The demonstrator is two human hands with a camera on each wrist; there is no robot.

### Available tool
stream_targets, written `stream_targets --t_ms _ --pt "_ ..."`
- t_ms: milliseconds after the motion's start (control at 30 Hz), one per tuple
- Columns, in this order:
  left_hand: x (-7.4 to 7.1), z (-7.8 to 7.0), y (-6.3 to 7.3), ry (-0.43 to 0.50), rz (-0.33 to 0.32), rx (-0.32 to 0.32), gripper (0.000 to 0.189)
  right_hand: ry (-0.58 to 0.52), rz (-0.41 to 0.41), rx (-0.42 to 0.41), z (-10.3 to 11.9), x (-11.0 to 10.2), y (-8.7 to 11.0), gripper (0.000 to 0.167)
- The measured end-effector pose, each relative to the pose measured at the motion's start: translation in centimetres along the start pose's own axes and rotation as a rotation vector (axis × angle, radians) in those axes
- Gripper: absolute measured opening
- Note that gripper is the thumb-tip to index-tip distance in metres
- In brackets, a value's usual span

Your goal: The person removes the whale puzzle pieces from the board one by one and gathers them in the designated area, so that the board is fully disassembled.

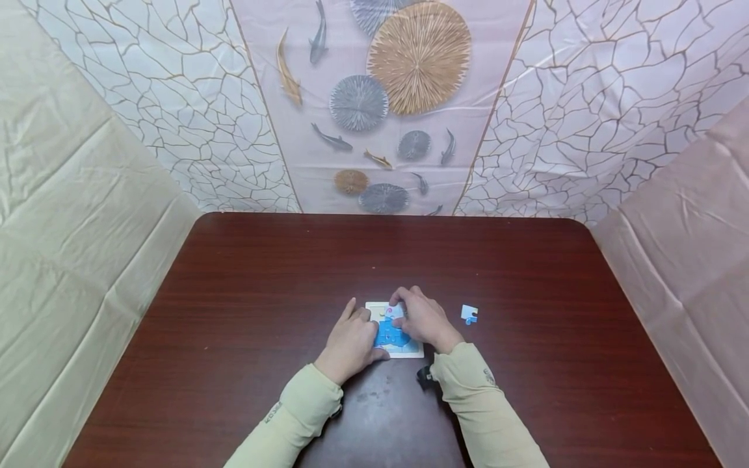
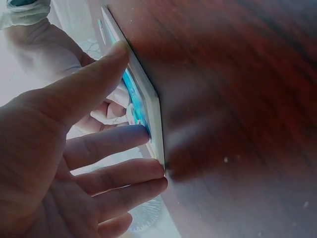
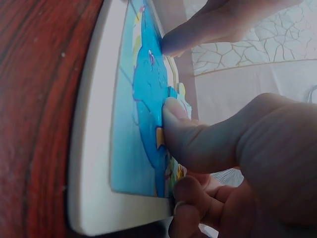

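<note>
A small jigsaw puzzle in a white-rimmed tray lies on the table, its picture mostly blue. My left hand steadies its left side: in the left wrist view the thumb rests on the rim and the fairly straight fingers touch the edge. From the far right my right hand reaches over the tray. Thumb and fingers pinch a pale jigsaw piece with a pink mark, which stands tilted over the picture in the right wrist view. Part of it is hidden behind the thumb.
One loose jigsaw piece, white and blue, lies right of the tray. The dark red-brown table has patterned cloth hanging behind it and plain cloth on both sides. A black device sits below the right wrist.
</note>
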State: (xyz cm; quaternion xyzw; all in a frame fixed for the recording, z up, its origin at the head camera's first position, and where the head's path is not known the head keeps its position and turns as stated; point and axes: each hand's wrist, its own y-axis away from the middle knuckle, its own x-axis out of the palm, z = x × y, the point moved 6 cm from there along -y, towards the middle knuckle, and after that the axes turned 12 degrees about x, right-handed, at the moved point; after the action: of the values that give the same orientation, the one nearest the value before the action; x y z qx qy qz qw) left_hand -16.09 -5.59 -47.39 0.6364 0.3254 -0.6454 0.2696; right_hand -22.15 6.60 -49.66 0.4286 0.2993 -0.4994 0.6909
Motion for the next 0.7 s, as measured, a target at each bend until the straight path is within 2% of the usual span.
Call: stream_targets --t_ms 367,700 --pt "-0.11 0.01 0.00 0.003 0.002 -0.005 0.044 -0.043 0.008 0.003 -0.12 0.05 -0.18 0.029" --pt "-0.15 0.02 0.00 0.004 -0.012 0.000 0.044 -0.043 -0.012 0.049 0.15 0.07 0.46 0.030"
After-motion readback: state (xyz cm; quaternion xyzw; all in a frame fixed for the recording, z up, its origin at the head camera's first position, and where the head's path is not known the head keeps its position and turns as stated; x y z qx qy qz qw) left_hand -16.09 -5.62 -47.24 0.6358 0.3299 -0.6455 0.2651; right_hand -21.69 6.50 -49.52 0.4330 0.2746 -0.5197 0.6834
